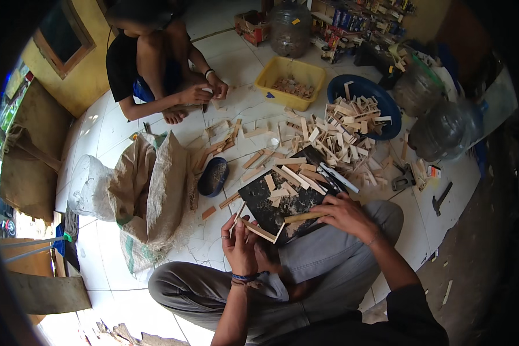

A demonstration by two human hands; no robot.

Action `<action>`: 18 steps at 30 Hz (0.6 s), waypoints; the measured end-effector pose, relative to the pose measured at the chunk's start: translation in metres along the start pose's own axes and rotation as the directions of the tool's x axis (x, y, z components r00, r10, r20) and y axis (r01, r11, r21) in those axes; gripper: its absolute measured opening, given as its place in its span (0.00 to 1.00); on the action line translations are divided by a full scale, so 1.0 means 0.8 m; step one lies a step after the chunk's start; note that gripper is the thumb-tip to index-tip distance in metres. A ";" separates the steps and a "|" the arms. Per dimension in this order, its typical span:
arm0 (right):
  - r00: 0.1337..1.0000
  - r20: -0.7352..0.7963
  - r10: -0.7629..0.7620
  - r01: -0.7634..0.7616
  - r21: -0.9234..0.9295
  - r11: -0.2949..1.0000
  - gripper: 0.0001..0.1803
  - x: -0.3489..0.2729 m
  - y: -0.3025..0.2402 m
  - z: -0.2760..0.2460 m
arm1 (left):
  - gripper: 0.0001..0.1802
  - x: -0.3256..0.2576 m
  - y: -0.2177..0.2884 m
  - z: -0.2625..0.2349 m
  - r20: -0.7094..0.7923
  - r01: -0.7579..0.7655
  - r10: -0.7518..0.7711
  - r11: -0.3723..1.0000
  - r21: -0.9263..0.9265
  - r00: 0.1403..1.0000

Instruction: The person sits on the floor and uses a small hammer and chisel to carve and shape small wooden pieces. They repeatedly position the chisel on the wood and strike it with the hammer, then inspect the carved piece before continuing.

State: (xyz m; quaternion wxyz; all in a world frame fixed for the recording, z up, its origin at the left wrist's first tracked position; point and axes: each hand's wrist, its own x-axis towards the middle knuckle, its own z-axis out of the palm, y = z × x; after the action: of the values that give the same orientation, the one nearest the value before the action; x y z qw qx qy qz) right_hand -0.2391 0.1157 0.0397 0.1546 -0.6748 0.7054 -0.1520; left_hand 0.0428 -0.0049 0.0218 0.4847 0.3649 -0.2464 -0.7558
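Observation:
In my left hand (240,248), between thumb and fingers, is a small frame of thin wooden strips (259,232), a longer strip with a short upright at each end. My right hand (347,218) is closed around the tan wooden handle of a hammer (303,217). The hammer's small grey head is close to the frame's right end; whether they touch I cannot tell. Just beyond both hands is a black board (256,199) across my lap's front, with loose wooden strips (294,176) and sawdust on it.
Piled wood pieces spill from a blue basin (391,109). A yellow tub (263,83), a blue oval dish (206,183) and an open sack (167,184) stand around. Another hammer (442,199) lies at right, near large clear jugs (444,130). A person (150,69) squats opposite, hands together.

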 end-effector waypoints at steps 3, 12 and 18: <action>0.994 -0.109 -0.012 0.010 -0.017 1.000 0.20 0.006 0.000 0.020 | 0.17 0.001 -0.002 -0.001 -0.045 0.022 -0.020 0.999 0.049 0.999; 0.948 -0.304 -0.090 0.125 0.097 0.987 0.39 -0.009 -0.055 0.022 | 0.12 -0.010 -0.024 0.005 0.057 -0.048 0.033 0.961 0.271 0.998; 0.845 -0.454 -0.284 0.324 0.012 0.946 0.23 -0.002 -0.070 0.017 | 0.12 -0.012 -0.023 0.026 0.086 -0.038 0.015 0.960 0.277 0.996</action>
State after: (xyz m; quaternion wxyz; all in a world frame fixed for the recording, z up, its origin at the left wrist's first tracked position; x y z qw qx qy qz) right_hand -0.1828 0.1145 0.0507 -0.0079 -0.7175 0.5987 -0.3561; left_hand 0.0188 0.0118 0.0243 0.4279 0.3945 -0.3750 -0.7215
